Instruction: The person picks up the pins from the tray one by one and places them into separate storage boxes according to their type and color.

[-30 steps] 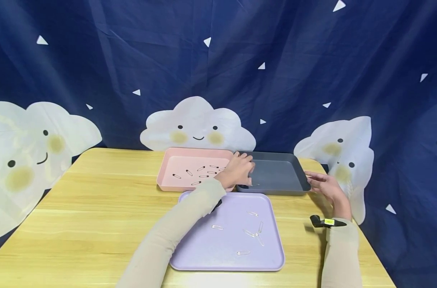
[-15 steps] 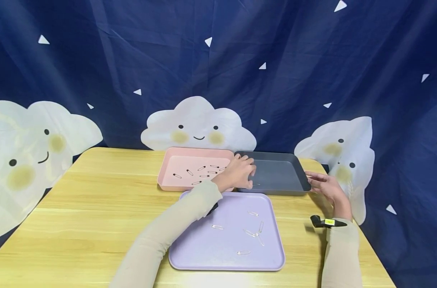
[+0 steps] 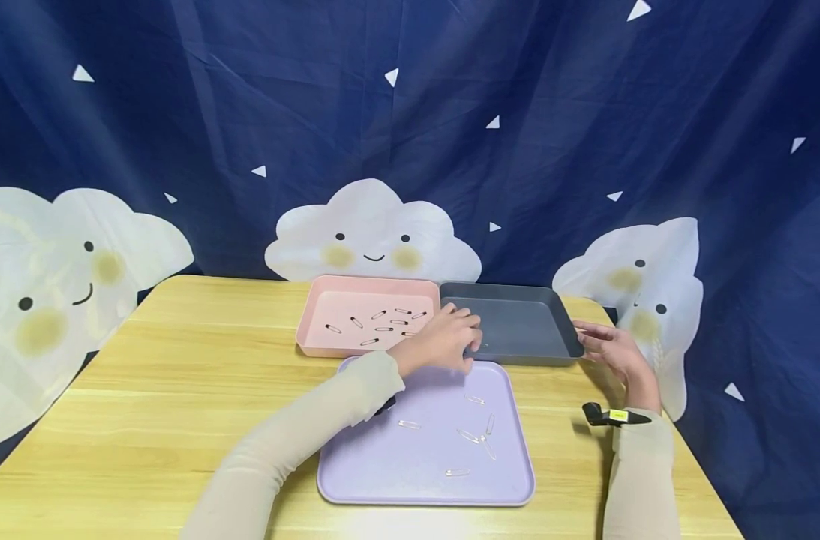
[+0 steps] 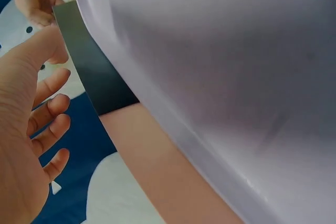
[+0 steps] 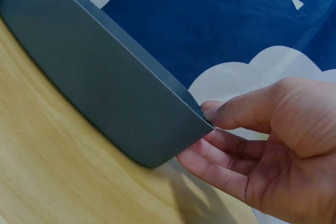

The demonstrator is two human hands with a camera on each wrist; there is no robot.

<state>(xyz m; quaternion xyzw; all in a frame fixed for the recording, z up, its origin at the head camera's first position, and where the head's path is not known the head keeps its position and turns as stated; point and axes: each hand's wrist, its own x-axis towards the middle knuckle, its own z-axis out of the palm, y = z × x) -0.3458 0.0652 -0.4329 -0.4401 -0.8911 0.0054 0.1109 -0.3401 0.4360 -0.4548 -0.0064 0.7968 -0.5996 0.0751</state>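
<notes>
Head view: hovering the left hand [image 3: 453, 337] over the back edge of the lilac tray [image 3: 382, 472], by the near left corner of the dark grey tray [image 3: 518, 319]. Bending its fingers only loosely, gripping nothing visible; showing them relaxed and apart in the left wrist view as well. Pinching the rim at the right end of the dark grey tray between thumb and fingers of the right hand [image 3: 612, 351], as appearing most clearly in the right wrist view.

Spreading outward, seeing pale safety pins [image 3: 410, 424] lying scattered on the lilac tray, including three bunched with their ends meeting. Finding black-headed safety pins [image 3: 384, 328] lying loose in the pink tray [image 3: 331, 304], side by side with the dark grey tray. Catching a tiny glint near the front of the dark grey tray, too small for naming. Resting all three trays on the wooden table [image 3: 180, 352], before a blue backdrop [image 3: 410, 112].

Judging risks from here: possibly lifting two pins at once from the bunch by hooking one through another; pricking a fingertip by pinching near a point, should any pin be unfastened; sliding or tipping the dark grey tray by tugging its pinched rim; knocking the black-headed safety pins about by brushing the pink tray with the left sleeve.
</notes>
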